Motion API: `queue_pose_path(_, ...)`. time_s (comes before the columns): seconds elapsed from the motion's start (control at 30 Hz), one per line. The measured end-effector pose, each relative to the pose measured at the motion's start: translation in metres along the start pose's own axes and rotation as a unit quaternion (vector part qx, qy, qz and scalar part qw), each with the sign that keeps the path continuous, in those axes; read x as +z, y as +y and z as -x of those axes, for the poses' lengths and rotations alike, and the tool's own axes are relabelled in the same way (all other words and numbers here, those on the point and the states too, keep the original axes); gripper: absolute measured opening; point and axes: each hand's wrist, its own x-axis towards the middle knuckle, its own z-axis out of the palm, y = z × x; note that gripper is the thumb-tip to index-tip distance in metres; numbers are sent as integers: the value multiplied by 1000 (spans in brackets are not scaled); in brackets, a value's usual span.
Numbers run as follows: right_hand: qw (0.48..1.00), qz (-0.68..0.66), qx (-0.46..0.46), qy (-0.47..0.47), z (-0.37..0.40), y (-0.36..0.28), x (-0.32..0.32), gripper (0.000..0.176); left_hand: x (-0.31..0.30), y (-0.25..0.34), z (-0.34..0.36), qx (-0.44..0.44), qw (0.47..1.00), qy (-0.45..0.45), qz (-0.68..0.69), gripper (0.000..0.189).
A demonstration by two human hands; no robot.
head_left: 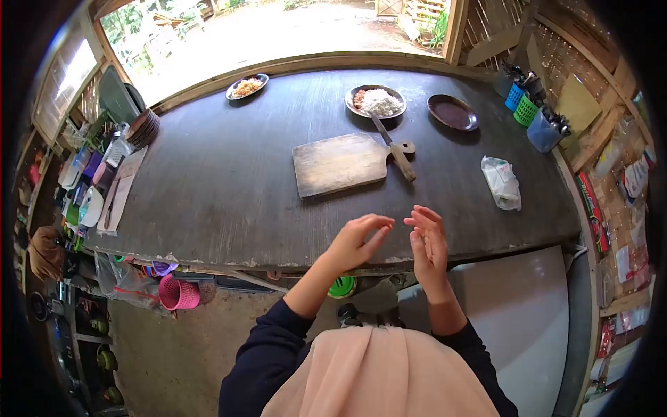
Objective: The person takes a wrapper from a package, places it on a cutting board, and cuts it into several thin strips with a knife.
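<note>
My left hand [351,244] hovers over the front edge of the dark table, fingers bent and a gap between thumb and fingertips. Facing it, my right hand [429,249] is raised with fingers apart; both look bare of any object. Just beyond them lies a wooden cutting board [337,165], its handle pointing right. A knife [393,148] rests across that handle, its wooden grip toward me and its blade tip near a plate [349,107] of white rice and reddish food. To the right of my hands is a white plastic bag [500,183] with something inside.
A brown plate [451,112] sits at the back right, and a plate of shredded food [246,87] at the back left. Utensil baskets [526,110] line the right edge. Stacked dishes [144,128] stand at left. A white surface [500,313] is below the table at right.
</note>
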Motion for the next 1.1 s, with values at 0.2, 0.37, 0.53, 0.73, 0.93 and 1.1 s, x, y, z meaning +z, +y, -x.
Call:
queue_pose_path(0.2,997,-48,50,33,-42,38,6,32,-46,-42,-50,-27,986,-27,-160,36)
queue_pose_path(0.37,994,80,66,21,-112,87,1,39,-60,-75,-91,-177,886,65,-424,65)
queue_pose_path(0.53,987,118,112,-17,-160,148,4,42,-71,-113,-128,-272,857,95,-426,80)
queue_pose_path(0.73,973,199,12,-116,-163,170,6,54,-77,-131,-135,-330,822,76,-458,83)
queue_pose_path(0.93,972,159,53,-165,-161,167,0,51,-74,-118,-132,-315,820,32,-476,84)
queue_pose_path(1.1,967,180,63,-171,-159,156,-4,51,-70,-117,-127,-295,828,33,-476,83)
